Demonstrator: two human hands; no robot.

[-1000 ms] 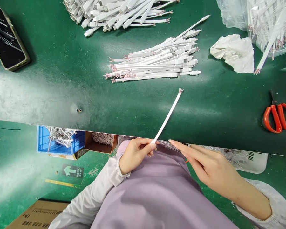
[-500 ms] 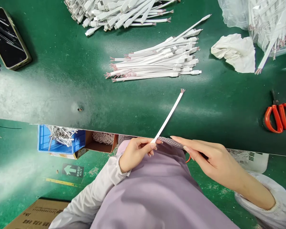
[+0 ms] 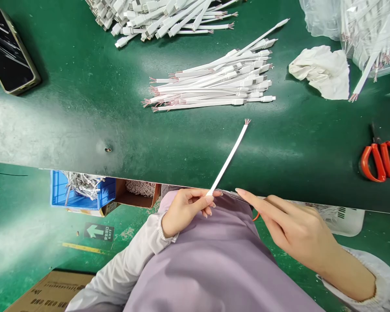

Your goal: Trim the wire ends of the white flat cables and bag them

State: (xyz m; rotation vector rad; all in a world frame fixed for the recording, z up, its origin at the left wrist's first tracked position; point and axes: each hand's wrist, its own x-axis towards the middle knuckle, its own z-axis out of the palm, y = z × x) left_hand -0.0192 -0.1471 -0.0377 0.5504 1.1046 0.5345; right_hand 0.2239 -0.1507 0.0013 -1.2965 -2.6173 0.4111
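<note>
My left hand (image 3: 186, 210), at the table's front edge, pinches the plug end of a flat white cable (image 3: 229, 158). The plug itself is mostly hidden by the fingers. Slanting up over the tabletop, the cable ends in bare, splayed reddish wires. To its right, my right hand (image 3: 287, 221) is closed, index finger stretched forward, around a thin flat metal strip (image 3: 234, 194) seen nearly edge-on. The strip's tip lies close to the left fingertips; whether it touches the plug I cannot tell. Beyond lies a loose pile of similar white cables (image 3: 211, 86).
Another cable pile (image 3: 162, 19) lies at the back. A phone (image 3: 9, 52) is at left; crumpled tissue (image 3: 321, 73), bagged cables (image 3: 370, 34) and red-handled scissors (image 3: 378, 158) are at right. Below the edge stand a blue bin (image 3: 60, 190) and a cardboard box (image 3: 154, 197).
My right hand has turned and shifted slightly down and right. The metal strip, earlier showing its broad face with slanted marks, now shows nearly edge-on. The left hand and cable are almost unchanged.
</note>
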